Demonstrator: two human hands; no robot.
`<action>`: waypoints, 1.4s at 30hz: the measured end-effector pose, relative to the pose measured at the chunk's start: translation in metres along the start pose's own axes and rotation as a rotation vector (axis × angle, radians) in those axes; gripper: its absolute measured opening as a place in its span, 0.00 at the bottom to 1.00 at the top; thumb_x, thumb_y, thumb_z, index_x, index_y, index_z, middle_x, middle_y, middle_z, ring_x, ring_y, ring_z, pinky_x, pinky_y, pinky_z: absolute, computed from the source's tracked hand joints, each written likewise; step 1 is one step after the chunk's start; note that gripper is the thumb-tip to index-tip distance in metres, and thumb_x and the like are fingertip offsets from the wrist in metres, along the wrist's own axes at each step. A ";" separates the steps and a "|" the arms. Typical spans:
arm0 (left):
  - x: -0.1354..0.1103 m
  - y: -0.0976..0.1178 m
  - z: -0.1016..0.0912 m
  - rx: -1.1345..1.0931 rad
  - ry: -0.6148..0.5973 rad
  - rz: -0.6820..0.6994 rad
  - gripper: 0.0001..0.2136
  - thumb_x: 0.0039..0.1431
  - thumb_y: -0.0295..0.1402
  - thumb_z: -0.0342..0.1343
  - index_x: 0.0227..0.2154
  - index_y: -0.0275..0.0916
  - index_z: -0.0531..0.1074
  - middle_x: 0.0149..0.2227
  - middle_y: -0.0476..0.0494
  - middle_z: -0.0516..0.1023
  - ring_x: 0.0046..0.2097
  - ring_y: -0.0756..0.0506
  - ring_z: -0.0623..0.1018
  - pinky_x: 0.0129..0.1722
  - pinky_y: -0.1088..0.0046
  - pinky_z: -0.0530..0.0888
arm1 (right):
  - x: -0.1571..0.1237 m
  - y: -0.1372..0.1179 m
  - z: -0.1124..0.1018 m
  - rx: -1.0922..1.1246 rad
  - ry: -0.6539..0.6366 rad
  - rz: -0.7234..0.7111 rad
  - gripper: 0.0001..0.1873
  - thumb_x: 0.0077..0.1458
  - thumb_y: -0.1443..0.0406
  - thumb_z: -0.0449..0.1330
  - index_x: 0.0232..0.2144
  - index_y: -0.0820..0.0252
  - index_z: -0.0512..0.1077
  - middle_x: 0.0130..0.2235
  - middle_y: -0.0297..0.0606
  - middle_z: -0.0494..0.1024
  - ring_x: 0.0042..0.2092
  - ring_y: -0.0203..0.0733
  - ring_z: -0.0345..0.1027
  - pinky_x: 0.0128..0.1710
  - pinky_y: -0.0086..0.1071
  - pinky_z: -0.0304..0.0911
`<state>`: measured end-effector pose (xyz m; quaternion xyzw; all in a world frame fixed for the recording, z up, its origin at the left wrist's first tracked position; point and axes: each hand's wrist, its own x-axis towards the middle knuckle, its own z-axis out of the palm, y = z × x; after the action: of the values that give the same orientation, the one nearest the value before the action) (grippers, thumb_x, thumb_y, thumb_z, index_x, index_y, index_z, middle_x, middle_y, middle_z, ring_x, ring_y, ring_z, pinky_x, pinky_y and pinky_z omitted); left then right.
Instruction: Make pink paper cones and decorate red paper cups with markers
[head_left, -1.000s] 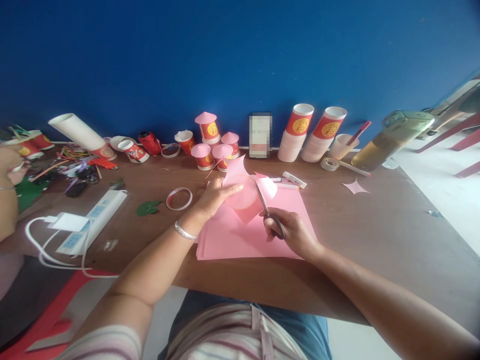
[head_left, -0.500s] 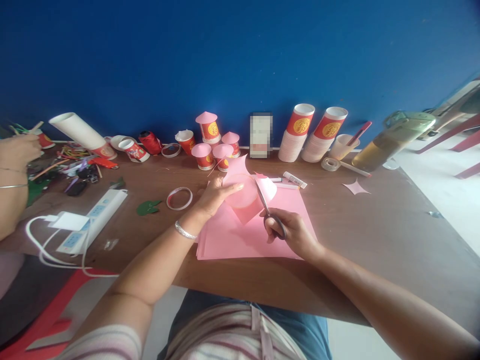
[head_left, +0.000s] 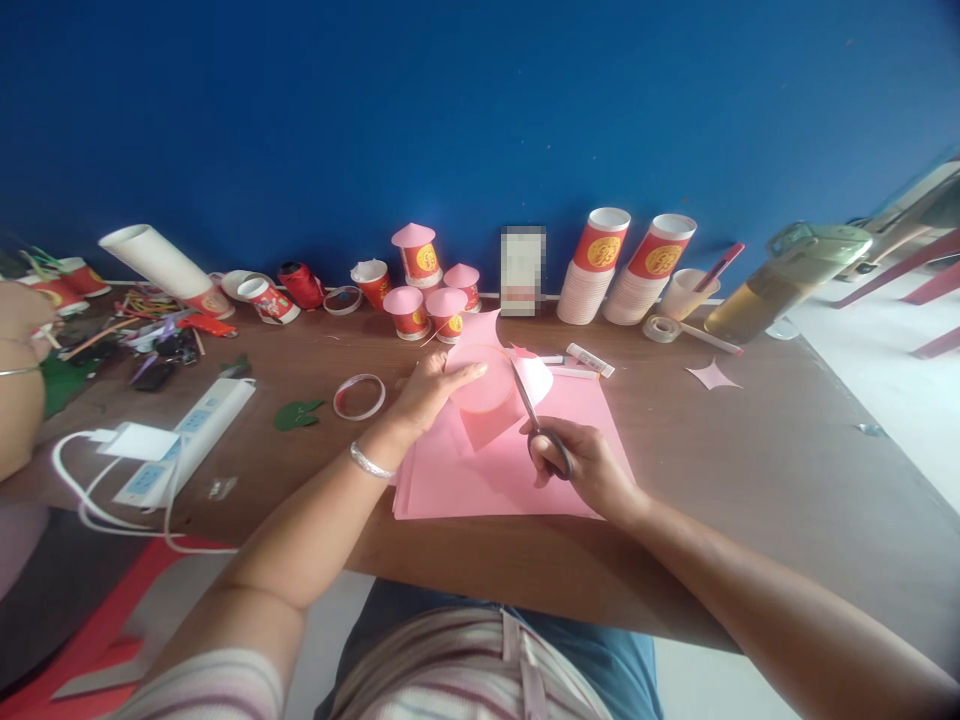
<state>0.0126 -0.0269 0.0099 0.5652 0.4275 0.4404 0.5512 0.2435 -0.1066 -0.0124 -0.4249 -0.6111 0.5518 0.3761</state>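
Observation:
My left hand [head_left: 439, 395] pinches a piece of pink paper [head_left: 484, 380] with a round outline on it, thumb lying on top. In my right hand [head_left: 581, 460] is a pair of scissors [head_left: 551, 450], its fingers wrapped round the dark handles. The blades lie along the right side of the circle, where a cut strip curls away and shows its pale underside. Beneath both hands rests a stack of pink paper sheets [head_left: 517, 485]. Just behind the paper stand several red paper cups with pink cone roofs [head_left: 413, 250].
Two tall stacks of paper cups [head_left: 594, 268] lean by the blue wall, near a bottle of amber liquid [head_left: 780, 280]. A glue stick [head_left: 590, 359] lies behind the sheets. To the left are a tape roll [head_left: 359, 397], a power strip [head_left: 187, 440] and another person's arm [head_left: 19, 380].
The pink paper has turned very slightly in my left hand; the scissors stay nearly in place. At the far left, the other person's hand has moved lower and toward the frame edge.

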 end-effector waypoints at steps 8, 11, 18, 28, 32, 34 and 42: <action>0.000 0.001 0.000 -0.015 -0.006 0.008 0.17 0.56 0.42 0.68 0.45 0.38 0.81 0.46 0.41 0.85 0.51 0.33 0.81 0.58 0.53 0.74 | 0.000 -0.001 0.000 0.010 -0.006 0.010 0.27 0.63 0.41 0.58 0.37 0.59 0.73 0.20 0.31 0.73 0.25 0.37 0.65 0.29 0.34 0.66; 0.001 0.000 0.000 -0.014 -0.013 0.018 0.18 0.56 0.43 0.68 0.45 0.38 0.81 0.46 0.41 0.85 0.52 0.33 0.81 0.58 0.54 0.74 | 0.000 -0.002 0.000 0.003 -0.009 0.031 0.26 0.62 0.42 0.59 0.36 0.59 0.73 0.21 0.31 0.74 0.25 0.37 0.66 0.30 0.34 0.67; 0.002 -0.005 -0.004 0.013 -0.065 -0.006 0.19 0.55 0.43 0.68 0.46 0.38 0.81 0.46 0.41 0.84 0.53 0.33 0.80 0.58 0.52 0.74 | 0.002 -0.001 -0.001 0.011 0.000 0.055 0.23 0.60 0.45 0.61 0.36 0.60 0.73 0.22 0.32 0.75 0.26 0.37 0.68 0.30 0.33 0.69; 0.004 -0.007 -0.007 0.069 -0.092 0.044 0.19 0.55 0.44 0.68 0.46 0.39 0.81 0.45 0.40 0.84 0.51 0.31 0.81 0.57 0.48 0.75 | 0.003 0.001 -0.002 -0.001 0.002 0.051 0.23 0.60 0.45 0.61 0.36 0.60 0.73 0.21 0.32 0.75 0.26 0.37 0.69 0.30 0.33 0.68; 0.004 -0.007 -0.008 0.080 -0.086 0.022 0.17 0.56 0.43 0.68 0.45 0.39 0.81 0.46 0.41 0.84 0.50 0.32 0.81 0.56 0.49 0.75 | 0.003 -0.001 -0.003 -0.020 -0.009 0.047 0.24 0.60 0.44 0.60 0.35 0.59 0.73 0.21 0.32 0.75 0.26 0.37 0.68 0.30 0.33 0.67; 0.004 -0.005 -0.008 0.073 -0.081 0.025 0.17 0.56 0.42 0.68 0.45 0.39 0.81 0.46 0.41 0.84 0.50 0.32 0.81 0.56 0.50 0.75 | 0.003 -0.002 -0.003 -0.027 -0.008 0.049 0.25 0.61 0.43 0.60 0.35 0.59 0.73 0.21 0.32 0.75 0.25 0.37 0.68 0.30 0.33 0.67; 0.003 0.000 -0.005 0.049 -0.064 0.034 0.18 0.55 0.42 0.69 0.45 0.38 0.81 0.46 0.40 0.85 0.51 0.33 0.81 0.56 0.53 0.75 | 0.002 -0.002 -0.002 -0.026 -0.006 0.043 0.24 0.61 0.43 0.60 0.32 0.58 0.72 0.20 0.32 0.74 0.25 0.37 0.66 0.30 0.33 0.65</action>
<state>0.0084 -0.0228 0.0098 0.5994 0.4110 0.4208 0.5430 0.2449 -0.1041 -0.0103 -0.4413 -0.6100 0.5531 0.3567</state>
